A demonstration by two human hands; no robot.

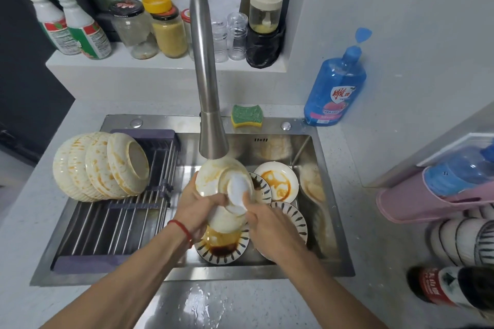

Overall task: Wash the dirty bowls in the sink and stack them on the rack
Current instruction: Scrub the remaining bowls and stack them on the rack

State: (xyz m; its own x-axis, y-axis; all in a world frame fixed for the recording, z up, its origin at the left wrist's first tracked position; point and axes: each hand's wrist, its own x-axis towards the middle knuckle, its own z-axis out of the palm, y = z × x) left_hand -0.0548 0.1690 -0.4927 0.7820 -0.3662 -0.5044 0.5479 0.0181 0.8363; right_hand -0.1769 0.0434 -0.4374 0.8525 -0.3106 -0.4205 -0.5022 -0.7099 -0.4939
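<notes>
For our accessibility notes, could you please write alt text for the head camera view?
Both hands, left hand and right hand, hold a stained cream bowl bottom-up under the faucet above a steel sink holding sauce-smeared dishes. Four ribbed cream bowls, still orange-streaked, lean together on the rack at left. A sponge and blue soap bottle sit behind.

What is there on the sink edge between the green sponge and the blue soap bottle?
In the head view, only a round metal button sits on the sink edge between the sponge and the soap bottle.
</notes>
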